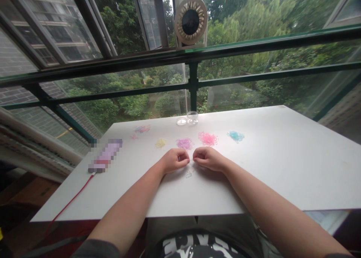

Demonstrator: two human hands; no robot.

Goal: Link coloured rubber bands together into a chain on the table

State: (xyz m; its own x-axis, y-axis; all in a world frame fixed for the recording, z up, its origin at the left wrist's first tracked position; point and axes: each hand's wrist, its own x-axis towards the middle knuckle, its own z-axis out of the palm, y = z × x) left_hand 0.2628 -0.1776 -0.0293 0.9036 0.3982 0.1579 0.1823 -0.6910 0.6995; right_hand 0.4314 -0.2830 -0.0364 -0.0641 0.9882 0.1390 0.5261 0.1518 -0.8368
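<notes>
My left hand [176,160] and my right hand [209,159] rest close together on the white table, fingertips pinched and nearly meeting. Whatever the fingertips hold is too small to make out. Just below them lie a few pale, clear-looking loops [188,174], resembling tiny rubber bands. Beyond my hands, similar loops form loose heaps: a purple heap [184,143] by my left hand, a pink heap [208,138] by my right, a yellow heap [160,143] further left and a teal heap [235,136] further right. A mixed-colour heap [142,129] sits at the far left.
A clear round container [192,118] and its lid [181,121] stand at the table's back edge. A blurred-out device [106,155] with a red cable [73,198] lies at the left. Behind the table [282,168], a fan [191,19] is mounted above the green railing [239,49].
</notes>
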